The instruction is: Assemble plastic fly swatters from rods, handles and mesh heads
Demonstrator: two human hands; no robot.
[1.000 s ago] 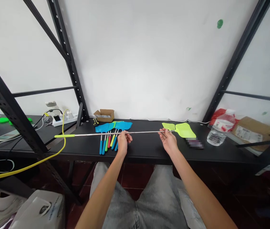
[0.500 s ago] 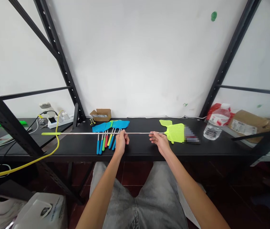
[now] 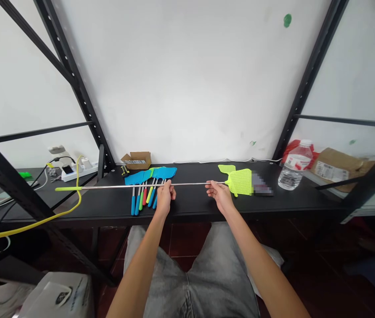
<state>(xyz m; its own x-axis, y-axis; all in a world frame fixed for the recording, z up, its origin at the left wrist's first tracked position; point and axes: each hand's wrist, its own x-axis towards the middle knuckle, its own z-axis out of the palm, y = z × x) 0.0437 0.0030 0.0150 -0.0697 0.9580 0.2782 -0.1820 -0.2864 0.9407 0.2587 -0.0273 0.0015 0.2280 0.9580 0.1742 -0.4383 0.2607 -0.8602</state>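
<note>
A yellow-green fly swatter (image 3: 239,181) with a long, thin metal rod lies crosswise in front of me above the black table. My left hand (image 3: 166,195) pinches the rod near its middle. Close to the perforated head, my right hand (image 3: 219,194) grips the same rod between thumb and fingers. The swatter's handle reaches far left, by a yellow cable (image 3: 80,198). Behind and left of my left hand lie several other fly swatters (image 3: 137,178), with blue heads and blue, green, red and yellow handles. Another yellow-green swatter head (image 3: 226,168) shows behind the held one.
A small open cardboard box (image 3: 136,160) stands at the back beside a black-and-yellow item (image 3: 125,170). A water bottle (image 3: 295,165) and a brown package (image 3: 335,167) are at right. A power strip (image 3: 79,171) is at left. Black rack posts (image 3: 308,84) flank the table (image 3: 194,205).
The view has shifted slightly, so the scene sits a little further left. Both hands keep their hold on the swatter's rod, and its handle end dips slightly lower.
</note>
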